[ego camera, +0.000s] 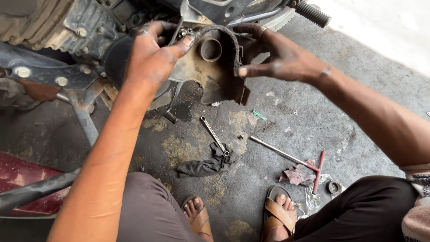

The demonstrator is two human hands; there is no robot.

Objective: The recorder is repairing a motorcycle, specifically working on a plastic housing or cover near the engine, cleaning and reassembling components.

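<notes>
Both hands, left hand and right hand, clamp the grimy curved metal engine cover by its edges (open floor below); one spanner, one red-handled T-wrench.

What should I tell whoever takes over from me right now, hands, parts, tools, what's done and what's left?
Left hand: holds the left edge of the greasy engine cover, thumb over its top.
Right hand: holds the cover's right edge, fingers curled round the rim.
Cover: held up against the side of the motorcycle engine; whether it is seated or loose cannot be told.
On the floor: spanner beside a dark rag, red-handled T-wrench on a reddish cloth, a small ring-shaped part by the right foot.
Done: tools are laid down, both hands on the cover.
Left: no bolts show in the cover's rim; check its fit.
</notes>
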